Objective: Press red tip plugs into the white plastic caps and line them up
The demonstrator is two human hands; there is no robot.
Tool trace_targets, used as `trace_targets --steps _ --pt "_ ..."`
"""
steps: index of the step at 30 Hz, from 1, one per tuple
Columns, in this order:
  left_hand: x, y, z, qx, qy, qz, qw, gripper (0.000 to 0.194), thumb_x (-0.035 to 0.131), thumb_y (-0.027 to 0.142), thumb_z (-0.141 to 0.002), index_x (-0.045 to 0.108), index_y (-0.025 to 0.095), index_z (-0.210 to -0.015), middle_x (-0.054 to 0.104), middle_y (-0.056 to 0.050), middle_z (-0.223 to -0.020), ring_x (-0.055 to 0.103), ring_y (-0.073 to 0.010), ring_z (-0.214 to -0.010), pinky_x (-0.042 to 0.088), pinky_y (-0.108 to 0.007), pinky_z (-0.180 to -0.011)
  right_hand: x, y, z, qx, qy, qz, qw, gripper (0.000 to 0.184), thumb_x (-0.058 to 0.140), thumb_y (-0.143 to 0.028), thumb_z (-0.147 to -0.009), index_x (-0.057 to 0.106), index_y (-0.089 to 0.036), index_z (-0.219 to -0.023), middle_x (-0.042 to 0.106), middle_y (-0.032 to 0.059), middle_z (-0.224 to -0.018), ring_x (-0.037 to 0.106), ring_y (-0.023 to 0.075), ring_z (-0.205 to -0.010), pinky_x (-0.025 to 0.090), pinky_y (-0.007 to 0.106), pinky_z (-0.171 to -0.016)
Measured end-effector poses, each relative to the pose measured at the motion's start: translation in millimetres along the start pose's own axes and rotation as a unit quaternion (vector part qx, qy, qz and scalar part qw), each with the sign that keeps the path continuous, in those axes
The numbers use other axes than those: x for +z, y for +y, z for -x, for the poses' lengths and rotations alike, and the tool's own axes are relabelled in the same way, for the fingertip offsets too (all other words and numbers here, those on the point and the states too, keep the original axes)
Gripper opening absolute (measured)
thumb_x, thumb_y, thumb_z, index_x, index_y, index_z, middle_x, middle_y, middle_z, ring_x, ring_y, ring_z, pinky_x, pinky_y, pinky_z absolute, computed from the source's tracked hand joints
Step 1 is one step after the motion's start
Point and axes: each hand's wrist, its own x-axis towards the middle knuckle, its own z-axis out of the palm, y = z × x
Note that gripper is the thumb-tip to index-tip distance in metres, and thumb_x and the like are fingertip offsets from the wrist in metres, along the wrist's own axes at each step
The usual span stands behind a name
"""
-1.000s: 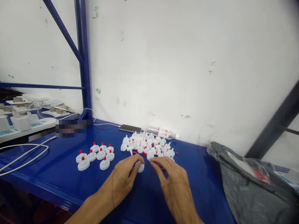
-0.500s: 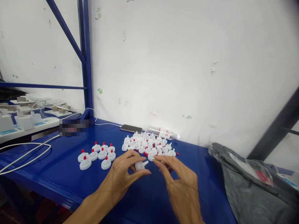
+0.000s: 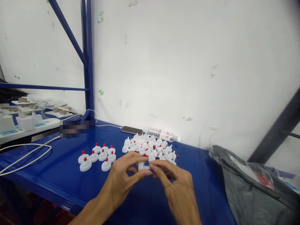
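Over the blue table [image 3: 58,175] my left hand [image 3: 124,178] pinches a white plastic cap [image 3: 142,165] between thumb and fingers. My right hand [image 3: 174,181] meets it from the right, fingertips pinched at the cap's nozzle; what they hold is too small to make out. Just behind my hands lies a pile of white caps and small red tips [image 3: 148,147]. To the left, several finished white caps with red tips [image 3: 97,156] stand in a group.
A phone [image 3: 131,130] and a lying water bottle [image 3: 162,135] rest against the wall behind the pile. A grey plastic bag [image 3: 253,187] fills the right side. White cables [image 3: 25,154] loop at the left, near a blue shelf post [image 3: 87,62].
My left hand lifted a white cap off the table. Both hands came together, and the right fingertips closed in on the cap's nozzle.
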Motion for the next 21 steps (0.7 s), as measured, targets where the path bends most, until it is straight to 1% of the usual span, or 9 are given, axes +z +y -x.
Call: trace_targets --steps 3,7,10,14,17,19,21 --pt "-1.3 0.8 -0.1 -0.022 0.004 0.011 1.000 0.021 0.074 0.036 -0.082 0.073 0.031 -0.102 0.061 -0.002 -0.101 0.066 -0.0159 -0.078 0.060 -0.023 -0.059 -1.1 -0.7 -0.7 0.009 0.009 -0.005 1.000 0.011 0.067 -0.025 -0.085 0.076 -0.029 -0.087 0.075 -0.0067 -0.082 0.067 0.0092 -0.061 0.050 0.015 -0.058" --pt "-2.0 4.8 1.2 -0.033 -0.008 0.044 0.998 0.020 0.075 0.036 -0.081 0.073 0.030 -0.101 0.061 -0.002 -0.098 0.065 -0.0162 -0.078 0.061 -0.023 -0.060 -1.0 -1.0 -1.0 0.005 -0.016 -0.015 1.000 0.011 0.066 -0.026 -0.085 0.076 -0.030 -0.087 0.075 -0.0064 -0.080 0.066 0.0090 -0.059 0.050 0.016 -0.056" --pt "-0.6 6.1 2.7 -0.030 -0.019 0.049 0.998 0.022 0.075 0.036 -0.081 0.072 0.030 -0.102 0.061 -0.002 -0.097 0.065 -0.0167 -0.080 0.061 -0.024 -0.062 -0.6 -2.5 -0.9 0.016 -0.021 -0.021 0.999 0.011 0.065 -0.028 -0.086 0.076 -0.030 -0.086 0.075 -0.0055 -0.081 0.066 0.0097 -0.060 0.050 0.016 -0.058" --pt "1.8 -0.4 3.4 0.012 -0.042 0.000 0.999 0.033 0.077 0.038 -0.080 0.067 0.033 -0.111 0.061 0.000 -0.101 0.065 -0.0165 -0.084 0.059 -0.022 -0.066 0.5 -2.8 -1.2 0.047 -0.036 -0.018 0.998 0.009 0.066 -0.031 -0.084 0.075 -0.028 -0.086 0.075 -0.0042 -0.080 0.066 0.0109 -0.061 0.050 0.018 -0.056" --pt "2.8 -11.0 3.5 0.036 -0.065 -0.061 0.995 0.045 0.080 0.039 -0.077 0.063 0.034 -0.118 0.064 0.002 -0.096 0.063 -0.0149 -0.078 0.054 -0.020 -0.063 2.3 0.9 -1.4 0.084 -0.063 -0.032 0.994 0.014 0.065 -0.032 -0.084 0.069 -0.027 -0.097 0.074 -0.0036 -0.082 0.065 0.0117 -0.057 0.051 0.020 -0.053" --pt "3.4 -18.0 4.2 0.031 -0.083 -0.105 0.991 0.053 0.083 0.035 -0.074 0.060 0.035 -0.122 0.066 0.004 -0.093 0.062 -0.0141 -0.074 0.051 -0.021 -0.066 4.0 4.8 -1.3 0.096 -0.082 -0.020 0.992 0.018 0.063 -0.030 -0.084 0.064 -0.028 -0.102 0.073 -0.0037 -0.083 0.065 0.0122 -0.056 0.052 0.021 -0.054" --pt "4.4 -22.3 5.1 0.012 -0.108 -0.135 0.985 0.060 0.084 0.030 -0.073 0.056 0.036 -0.126 0.067 0.006 -0.094 0.060 -0.0131 -0.071 0.048 -0.023 -0.068 5.8 8.9 -1.4 0.096 -0.093 0.023 0.991 0.019 0.061 -0.028 -0.085 0.060 -0.029 -0.104 0.073 -0.0048 -0.083 0.065 0.0120 -0.056 0.051 0.022 -0.055"
